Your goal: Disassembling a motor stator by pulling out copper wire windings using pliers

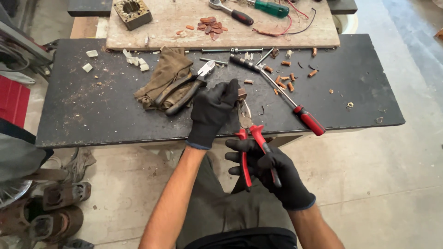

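Counted on and around the dark bench

Two gloved hands: left point(213, 110), right point(272, 173). Two pliers: red-handled point(251, 138) in hand, black-handled cutters point(191, 87) on one olive rag point(164, 78). Two screwdrivers: red-handled point(295, 108), green-handled point(270, 8). One ratchet wrench point(230, 12). One square metal stator housing point(133, 12). One wooden board point(166, 32). Copper bits: too many, too small to count.

My right hand point(272, 173), gloved in black, grips the red handles of a pair of pliers point(249, 138), whose nose points up toward my left hand point(213, 110). My left hand pinches a small dark piece point(242, 93) at the plier tips, over the front edge of the dark desk point(92, 120). Just beside it lie black-handled cutters point(191, 85) on an olive cloth point(164, 78), and a red-handled screwdriver point(295, 103) among scattered copper bits point(284, 82).
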